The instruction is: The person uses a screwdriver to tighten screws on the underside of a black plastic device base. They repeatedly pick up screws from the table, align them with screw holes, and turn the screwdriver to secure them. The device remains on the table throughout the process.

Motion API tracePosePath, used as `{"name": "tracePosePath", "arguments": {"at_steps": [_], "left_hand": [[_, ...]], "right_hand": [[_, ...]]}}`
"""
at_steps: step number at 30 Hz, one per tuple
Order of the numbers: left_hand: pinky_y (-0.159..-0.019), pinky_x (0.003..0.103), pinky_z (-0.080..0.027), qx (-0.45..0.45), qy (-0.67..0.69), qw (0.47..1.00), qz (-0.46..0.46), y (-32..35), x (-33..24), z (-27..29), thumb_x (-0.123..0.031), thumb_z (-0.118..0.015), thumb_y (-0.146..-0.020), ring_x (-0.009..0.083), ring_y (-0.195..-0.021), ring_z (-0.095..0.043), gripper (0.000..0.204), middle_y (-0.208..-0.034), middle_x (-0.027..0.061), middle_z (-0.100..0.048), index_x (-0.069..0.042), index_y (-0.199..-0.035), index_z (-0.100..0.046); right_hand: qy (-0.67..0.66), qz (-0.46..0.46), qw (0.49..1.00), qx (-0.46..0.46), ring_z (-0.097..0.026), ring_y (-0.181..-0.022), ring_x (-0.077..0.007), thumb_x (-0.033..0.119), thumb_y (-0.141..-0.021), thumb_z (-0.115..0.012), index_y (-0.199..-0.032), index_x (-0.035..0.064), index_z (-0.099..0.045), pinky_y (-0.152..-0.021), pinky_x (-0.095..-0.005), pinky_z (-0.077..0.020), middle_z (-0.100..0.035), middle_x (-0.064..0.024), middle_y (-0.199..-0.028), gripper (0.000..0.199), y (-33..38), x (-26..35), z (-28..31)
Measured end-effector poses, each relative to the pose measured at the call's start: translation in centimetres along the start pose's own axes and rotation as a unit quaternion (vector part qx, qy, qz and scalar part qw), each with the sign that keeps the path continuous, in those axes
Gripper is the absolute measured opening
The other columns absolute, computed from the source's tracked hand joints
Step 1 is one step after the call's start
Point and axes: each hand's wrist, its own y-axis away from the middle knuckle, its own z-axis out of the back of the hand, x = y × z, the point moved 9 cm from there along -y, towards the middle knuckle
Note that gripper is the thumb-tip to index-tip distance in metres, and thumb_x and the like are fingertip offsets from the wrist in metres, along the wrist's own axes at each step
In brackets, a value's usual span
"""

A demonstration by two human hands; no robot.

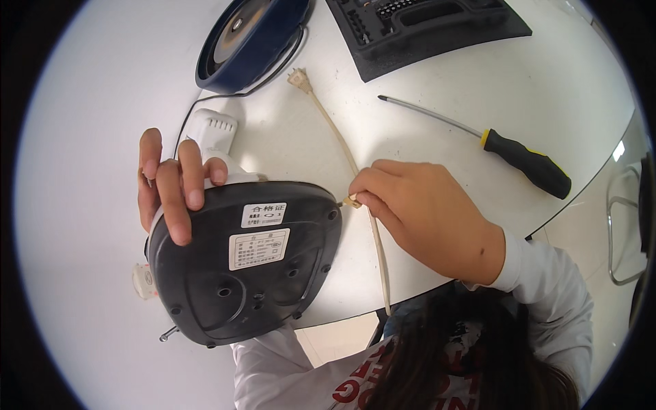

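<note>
My left hand (174, 184) is wrapped over the far left rim of a table fan base (266, 301), tilted so its black underside faces up. Two white labels (258, 250) and several screw holes show on that underside. A white neck with a slotted white housing (215, 130) sticks out behind it. At the base's right edge, my right hand (424, 219) pinches the beige power cord (335, 130) between thumb and forefinger. The cord's plug (298, 79) lies farther off on the table; another length hangs toward the near edge. My left palm is hidden behind the base.
A screwdriver (526, 160) with a black and yellow handle lies to the right on the white table (328, 260). At the back are a black tool tray (424, 34) and a dark blue round appliance (249, 41) with a black cord. A metal-framed chair (622, 239) stands at the far right.
</note>
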Motion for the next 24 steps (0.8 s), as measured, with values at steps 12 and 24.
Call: {"name": "tracePosePath", "arguments": {"at_steps": [12, 24], "left_hand": [[-0.084, 0.036, -0.044, 0.086, 0.006, 0.996, 0.001, 0.4, -0.8, -0.2, -0.017, -0.022, -0.096, 0.0166, -0.079, -0.052, 0.012, -0.055, -0.0018, -0.060, -0.010, -0.091, -0.031], [-0.083, 0.038, -0.044, 0.083, 0.017, 0.996, -0.020, 0.7, -1.1, -0.4, -0.016, -0.026, -0.095, 0.0169, -0.079, -0.053, 0.009, -0.056, -0.0012, -0.061, -0.009, -0.090, -0.030]], "right_hand": [[-0.008, 0.032, 0.998, 0.047, -0.055, -0.075, -0.0240, 0.008, -0.079, -0.058, -0.078, 0.0055, -0.057, -0.065, -0.0342, -0.0437, -0.054, -0.0062, -0.079, 0.003, -1.2, 1.3, 0.1], [0.040, 0.044, 0.998, -0.029, -0.055, -0.076, -0.0214, 0.006, -0.078, -0.056, -0.079, 0.0055, -0.057, -0.061, -0.0319, -0.0463, -0.052, -0.0040, -0.083, 0.002, -1.3, 2.1, 0.0]]}}
